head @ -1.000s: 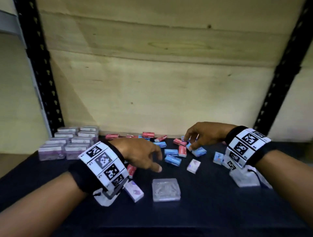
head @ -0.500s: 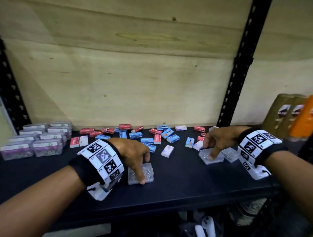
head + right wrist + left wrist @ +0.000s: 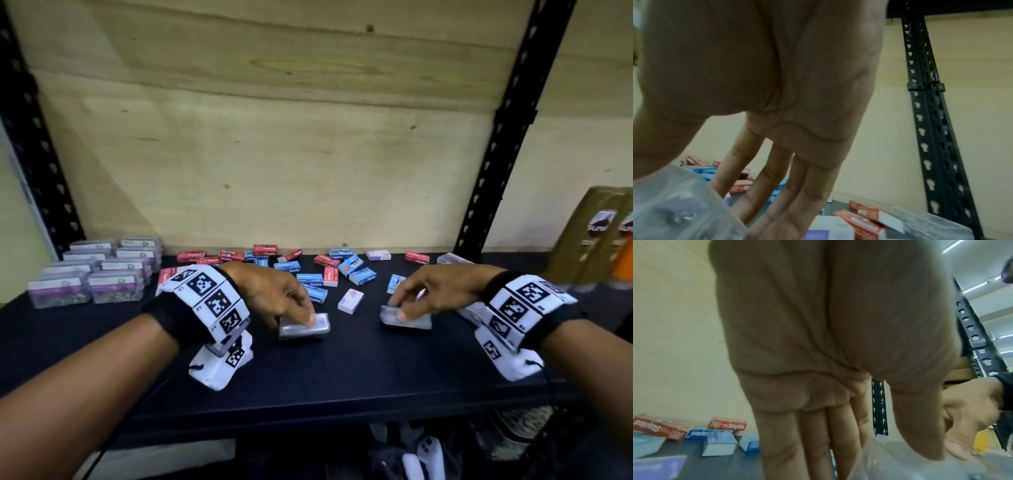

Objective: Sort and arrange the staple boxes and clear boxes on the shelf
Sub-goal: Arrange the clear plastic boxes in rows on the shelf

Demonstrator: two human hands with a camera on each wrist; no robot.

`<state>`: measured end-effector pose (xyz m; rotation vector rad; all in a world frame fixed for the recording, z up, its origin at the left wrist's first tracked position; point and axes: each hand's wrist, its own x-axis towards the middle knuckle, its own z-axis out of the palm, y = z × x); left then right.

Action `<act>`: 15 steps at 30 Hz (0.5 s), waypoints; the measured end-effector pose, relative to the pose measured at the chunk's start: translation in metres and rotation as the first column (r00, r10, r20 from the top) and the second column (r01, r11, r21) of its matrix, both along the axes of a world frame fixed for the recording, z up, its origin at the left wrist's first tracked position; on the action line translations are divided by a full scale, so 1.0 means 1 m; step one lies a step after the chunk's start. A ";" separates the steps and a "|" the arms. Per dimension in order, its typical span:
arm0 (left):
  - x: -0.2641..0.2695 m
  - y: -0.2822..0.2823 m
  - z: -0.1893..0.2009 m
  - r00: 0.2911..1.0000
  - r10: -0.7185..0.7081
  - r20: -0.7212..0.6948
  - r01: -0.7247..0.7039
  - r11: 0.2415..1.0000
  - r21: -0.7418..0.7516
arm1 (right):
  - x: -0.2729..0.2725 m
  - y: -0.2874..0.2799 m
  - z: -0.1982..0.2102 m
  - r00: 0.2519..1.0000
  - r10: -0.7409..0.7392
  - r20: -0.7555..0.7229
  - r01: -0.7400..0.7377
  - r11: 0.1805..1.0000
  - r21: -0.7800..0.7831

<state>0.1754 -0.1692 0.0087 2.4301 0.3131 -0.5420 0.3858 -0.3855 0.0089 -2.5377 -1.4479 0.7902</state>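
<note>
On the black shelf [image 3: 342,370] my left hand [image 3: 284,298] grips a clear plastic box [image 3: 305,325], thumb on its near edge and fingers over the far side; the same clear box [image 3: 900,464] shows blurred in the left wrist view. My right hand [image 3: 431,291] grips a second clear box [image 3: 406,318], also seen as a clear box [image 3: 674,204] in the right wrist view. Both boxes sit low, at or just above the shelf. Red, blue and white staple boxes [image 3: 329,270] lie scattered behind the hands.
A neat block of stacked clear boxes [image 3: 99,270] stands at the back left. Another clear box [image 3: 476,313] lies under my right wrist. Black uprights [image 3: 493,144] frame the shelf, a plywood back panel [image 3: 274,154] closes it, and brown packages [image 3: 596,240] stand beyond the right upright.
Both hands went from reaching into the scattered boxes to closing on a clear box each. The view swung right, then back toward the centre.
</note>
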 end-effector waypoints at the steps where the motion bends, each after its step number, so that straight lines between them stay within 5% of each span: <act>1: 0.000 0.002 -0.001 1.000 0.011 0.003 -0.011 1.000 -0.019 | -0.003 0.003 0.000 0.999 -0.008 -0.050 0.008 1.000 0.005; 15: -0.001 0.014 -0.008 0.998 0.030 0.050 -0.028 0.999 -0.036 | -0.001 0.016 -0.002 0.966 -0.160 -0.204 0.160 0.987 -0.020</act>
